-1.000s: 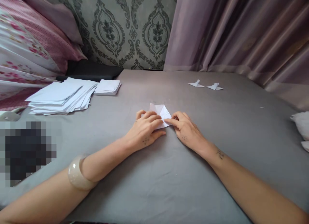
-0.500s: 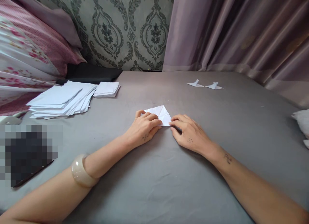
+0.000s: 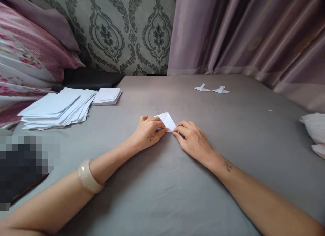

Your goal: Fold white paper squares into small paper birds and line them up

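Grey sheet (image 3: 157, 195), curtain (image 3: 241, 33) bkgd; both hands pinching folded paper (image 3: 167, 120).

Bed (image 3: 157, 192): plain grey sheet. Folded paper (image 3: 168, 120) at its middle: white. Loose paper stack (image 3: 54, 109) near the left edge: white with a faint blue cast; small neat stack (image 3: 106, 95) beside it: white. Two folded pieces (image 3: 212, 89) toward the far edge: white. Wall (image 3: 122, 29): grey-green with a dark damask motif. Curtain (image 3: 241, 33): mauve, plain. Pillows (image 3: 22, 56) at the far left corner: pink and white, floral print. Bangle (image 3: 87, 176) on the left wrist: cream, translucent. Small dark dotted marks on the backs of both hands.
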`<state>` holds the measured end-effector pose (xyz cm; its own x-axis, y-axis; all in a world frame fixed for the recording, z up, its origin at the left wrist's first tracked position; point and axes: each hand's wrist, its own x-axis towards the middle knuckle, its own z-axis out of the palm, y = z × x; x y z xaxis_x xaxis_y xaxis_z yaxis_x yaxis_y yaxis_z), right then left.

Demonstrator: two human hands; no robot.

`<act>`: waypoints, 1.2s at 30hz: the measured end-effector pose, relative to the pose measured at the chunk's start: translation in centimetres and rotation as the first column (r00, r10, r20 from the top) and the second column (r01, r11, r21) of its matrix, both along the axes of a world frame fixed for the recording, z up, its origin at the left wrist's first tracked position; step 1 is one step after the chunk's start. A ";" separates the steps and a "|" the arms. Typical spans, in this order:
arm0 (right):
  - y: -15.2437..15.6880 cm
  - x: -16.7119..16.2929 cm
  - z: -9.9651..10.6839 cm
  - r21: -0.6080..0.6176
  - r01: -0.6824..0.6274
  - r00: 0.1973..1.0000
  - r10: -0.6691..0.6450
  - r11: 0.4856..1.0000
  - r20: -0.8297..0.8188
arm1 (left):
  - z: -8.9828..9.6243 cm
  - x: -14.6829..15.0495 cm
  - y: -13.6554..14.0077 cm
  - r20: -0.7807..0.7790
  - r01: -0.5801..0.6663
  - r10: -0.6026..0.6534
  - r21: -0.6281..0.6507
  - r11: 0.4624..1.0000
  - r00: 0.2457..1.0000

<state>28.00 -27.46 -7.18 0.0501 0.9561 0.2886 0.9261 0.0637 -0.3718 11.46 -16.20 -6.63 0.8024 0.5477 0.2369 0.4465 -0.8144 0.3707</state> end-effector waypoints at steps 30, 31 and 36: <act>1.2 0.1 -1.1 0.002 0.146 0.957 -0.141 0.989 -0.252 | -0.6 0.9 -0.7 -0.004 -0.135 0.135 -0.011 0.991 0.991; 1.2 0.1 -1.1 0.000 0.143 0.958 -0.139 0.990 -0.249 | -0.7 0.9 -0.6 -0.003 -0.132 0.132 -0.007 0.991 0.991; 1.2 0.2 -1.0 -0.040 0.120 0.965 -0.126 0.992 -0.230 | -0.7 1.1 -0.5 -0.010 -0.136 0.135 -0.024 0.990 0.991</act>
<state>28.19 -26.30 -8.19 0.2303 0.9453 0.2309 0.8146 -0.0574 -0.5772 12.53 -16.71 -7.37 0.7224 0.6572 0.2153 0.5552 -0.7367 0.3860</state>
